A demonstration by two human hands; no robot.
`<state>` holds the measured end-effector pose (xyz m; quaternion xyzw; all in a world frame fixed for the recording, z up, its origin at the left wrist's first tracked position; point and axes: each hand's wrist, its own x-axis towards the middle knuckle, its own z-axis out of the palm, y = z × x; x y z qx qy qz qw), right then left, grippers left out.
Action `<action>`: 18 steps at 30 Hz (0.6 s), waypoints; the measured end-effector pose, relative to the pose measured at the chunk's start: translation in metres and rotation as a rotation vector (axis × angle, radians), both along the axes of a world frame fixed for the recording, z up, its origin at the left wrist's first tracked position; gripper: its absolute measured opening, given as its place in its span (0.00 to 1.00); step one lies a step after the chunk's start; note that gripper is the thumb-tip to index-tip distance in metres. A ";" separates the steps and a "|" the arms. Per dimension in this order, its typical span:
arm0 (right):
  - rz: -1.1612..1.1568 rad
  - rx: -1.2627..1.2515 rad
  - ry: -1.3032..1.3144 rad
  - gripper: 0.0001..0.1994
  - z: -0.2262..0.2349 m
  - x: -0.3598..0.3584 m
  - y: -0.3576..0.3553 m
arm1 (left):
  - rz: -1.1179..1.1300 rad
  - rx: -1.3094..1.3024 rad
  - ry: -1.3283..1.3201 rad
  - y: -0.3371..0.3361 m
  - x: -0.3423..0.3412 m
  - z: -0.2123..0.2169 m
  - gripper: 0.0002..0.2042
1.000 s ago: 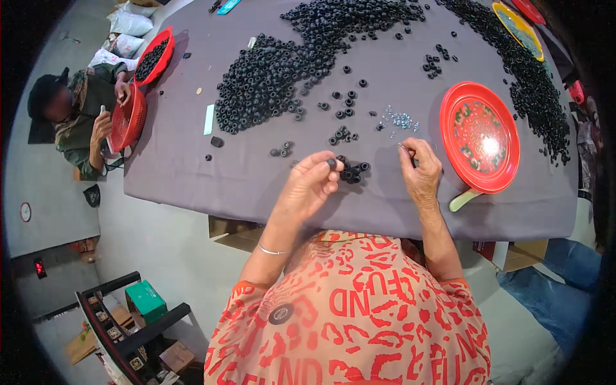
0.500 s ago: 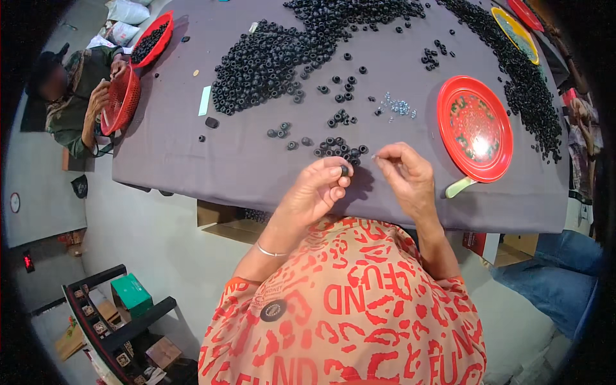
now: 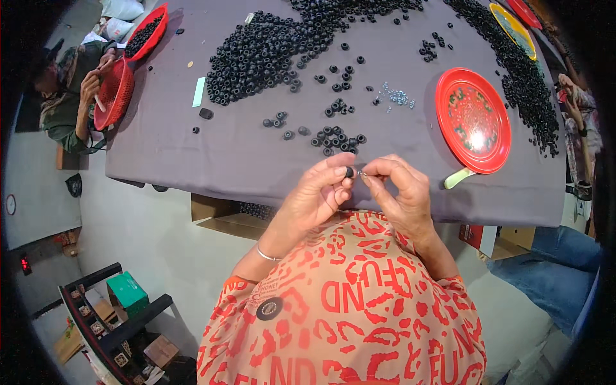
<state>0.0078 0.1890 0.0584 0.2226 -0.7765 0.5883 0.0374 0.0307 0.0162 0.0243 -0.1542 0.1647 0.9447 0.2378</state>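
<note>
Near the front edge of the table, my left hand (image 3: 314, 194) pinches a small round black part (image 3: 349, 172) between thumb and fingers. Close to its right side, my right hand (image 3: 405, 196) holds a tiny shiny piece (image 3: 361, 174) at its fingertips, almost against the black part; whether they touch I cannot tell. Just beyond both hands lies a loose group of black, ring-like round parts (image 3: 337, 136). Farther to the right is a scatter of small silvery-blue pieces (image 3: 399, 97).
A big heap of black parts (image 3: 256, 61) covers the far left-middle. Right of my hands lie a red plate (image 3: 443, 109) and a pale green handle (image 3: 458, 178). A band of black pieces (image 3: 532, 96) runs down the right. At left, a person (image 3: 67, 106) handles a red basket (image 3: 122, 96).
My right hand has moved left and slightly down, bringing the tiny piece up to the black part in my left hand. The view has shifted slightly.
</note>
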 end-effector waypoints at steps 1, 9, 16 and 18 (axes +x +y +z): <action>0.001 0.001 -0.001 0.07 0.000 0.000 0.000 | -0.009 -0.015 -0.002 -0.001 0.000 0.001 0.08; -0.019 0.067 -0.015 0.08 0.004 0.003 0.000 | -0.017 0.013 -0.030 -0.001 0.005 0.000 0.07; -0.005 0.141 0.028 0.08 -0.001 0.002 -0.001 | -0.021 0.005 -0.009 0.002 0.004 -0.004 0.07; 0.006 0.157 0.084 0.07 -0.004 0.002 -0.002 | -0.020 -0.009 -0.009 0.002 0.005 -0.003 0.08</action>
